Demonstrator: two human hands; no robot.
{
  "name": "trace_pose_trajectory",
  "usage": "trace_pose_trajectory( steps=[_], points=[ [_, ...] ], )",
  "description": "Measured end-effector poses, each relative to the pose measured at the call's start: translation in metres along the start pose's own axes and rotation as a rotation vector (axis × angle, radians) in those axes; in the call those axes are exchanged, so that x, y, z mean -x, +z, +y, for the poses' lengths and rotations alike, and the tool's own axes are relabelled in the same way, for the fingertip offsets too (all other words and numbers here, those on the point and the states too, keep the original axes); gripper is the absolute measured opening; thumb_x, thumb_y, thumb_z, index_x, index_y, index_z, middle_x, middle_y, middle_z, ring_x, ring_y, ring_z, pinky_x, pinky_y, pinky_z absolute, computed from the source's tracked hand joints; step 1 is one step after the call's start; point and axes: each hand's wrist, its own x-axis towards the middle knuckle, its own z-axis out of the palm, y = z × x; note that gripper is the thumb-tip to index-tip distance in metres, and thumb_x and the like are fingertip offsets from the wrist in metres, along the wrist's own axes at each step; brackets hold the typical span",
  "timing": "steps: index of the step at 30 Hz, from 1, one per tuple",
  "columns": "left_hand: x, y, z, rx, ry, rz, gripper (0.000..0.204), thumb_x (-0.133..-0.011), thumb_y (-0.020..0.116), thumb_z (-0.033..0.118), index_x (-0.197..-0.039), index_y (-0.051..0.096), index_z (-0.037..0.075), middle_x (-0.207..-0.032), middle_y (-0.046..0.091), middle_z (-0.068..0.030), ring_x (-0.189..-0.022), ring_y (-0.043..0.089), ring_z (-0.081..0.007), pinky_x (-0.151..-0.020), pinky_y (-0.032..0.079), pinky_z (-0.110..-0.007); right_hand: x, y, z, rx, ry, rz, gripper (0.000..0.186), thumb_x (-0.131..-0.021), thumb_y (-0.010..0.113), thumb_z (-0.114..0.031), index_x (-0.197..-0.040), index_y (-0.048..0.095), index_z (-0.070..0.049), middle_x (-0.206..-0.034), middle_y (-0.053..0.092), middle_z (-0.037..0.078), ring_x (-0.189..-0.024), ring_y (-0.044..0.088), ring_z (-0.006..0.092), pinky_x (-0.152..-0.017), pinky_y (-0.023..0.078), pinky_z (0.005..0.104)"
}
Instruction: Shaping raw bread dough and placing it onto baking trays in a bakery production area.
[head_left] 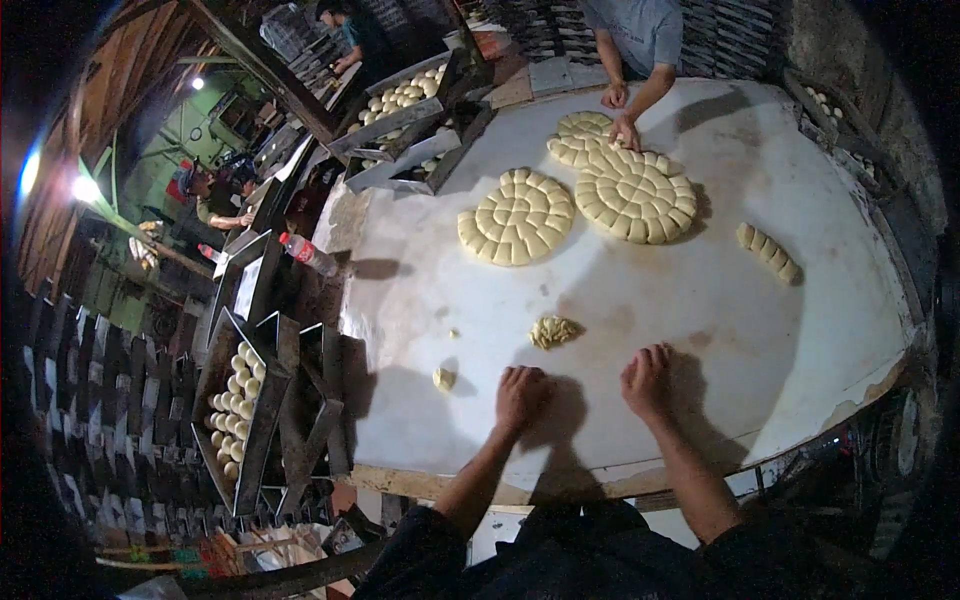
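Observation:
My left hand (pixel 520 398) rests palm down on the white worktable (pixel 400 410) with curled fingers; what is under them is hidden. My right hand (pixel 645 380) is also down on the table, its fingers curled over something I cannot make out. A crumpled lump of dough (pixel 555 331) lies beyond and between them, with a smaller dough piece (pixel 443 378) left of my left hand. Farther back lie large discs of cut dough (pixel 515 215), (pixel 635 200) and a short row of cut dough (pixel 768 252) at the right.
A co-worker (pixel 630 40) at the far edge has a hand (pixel 625 132) on the cut dough. Metal trays with dough balls (pixel 235 405), more trays (pixel 400 95) and a red-labelled bottle (pixel 308 255) line the left side. Other people (pixel 215 200), (pixel 345 50) work farther back.

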Motion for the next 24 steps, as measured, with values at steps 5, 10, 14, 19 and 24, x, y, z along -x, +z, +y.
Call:
trace_pose_trajectory(
  steps=[5,10,14,19,24],
  points=[
    [0.104,0.041,0.018,-0.013,0.006,-0.015,0.019,-0.072,0.068,0.013,-0.090,0.061,0.008,-0.097,0.061,-0.0092,-0.100,0.055,-0.0290,-0.086,0.044,-0.043,0.061,-0.027,-0.010,-0.175,-0.098,-0.466,0.013,-0.071,0.056,-0.008,-0.080,0.050,-0.001,-0.090,0.051,0.021,-0.091,0.050,0.0411,-0.091,0.038,0.0527],
    [0.100,-0.018,-0.052,-0.135,-0.253,-0.439,0.026,-0.070,0.068,0.017,-0.093,0.060,0.008,-0.095,0.058,-0.0078,-0.094,0.054,-0.0296,-0.084,0.042,-0.046,0.018,-0.051,0.051,0.069,-0.078,-0.190,0.022,-0.068,0.062,-0.011,-0.078,0.045,0.000,-0.086,0.047,0.018,-0.086,0.045,0.0388,-0.076,0.038,0.0487],
    [0.024,0.003,-0.044,0.109,-0.183,0.105,0.021,-0.073,0.060,0.010,-0.094,0.060,0.005,-0.098,0.059,-0.0110,-0.093,0.051,-0.0322,-0.082,0.043,-0.041,-0.011,0.008,0.010,0.172,0.148,-0.004,0.014,-0.075,0.056,-0.007,-0.079,0.046,0.000,-0.086,0.048,0.019,-0.087,0.045,0.0379,-0.078,0.036,0.0471],
    [0.088,0.032,-0.023,0.429,-0.295,-0.179,0.031,-0.079,0.055,0.010,-0.109,0.054,0.006,-0.107,0.057,-0.0170,-0.099,0.052,-0.0355,-0.088,0.042,-0.044,0.029,0.012,-0.060,-0.057,0.033,-0.167,0.009,-0.081,0.055,-0.010,-0.082,0.052,-0.001,-0.087,0.051,0.018,-0.089,0.048,0.0382,-0.080,0.038,0.0463],
    [0.175,-0.039,-0.054,0.344,-0.252,-0.679,0.042,-0.082,0.053,0.010,-0.123,0.048,0.000,-0.122,0.048,-0.0185,-0.113,0.047,-0.0325,-0.096,0.041,-0.043,0.024,-0.056,-0.010,-0.022,0.501,-0.662,0.012,-0.083,0.058,-0.017,-0.084,0.058,-0.004,-0.075,0.060,0.009,-0.065,0.057,0.0224,-0.062,0.048,0.0347]
  ],
)
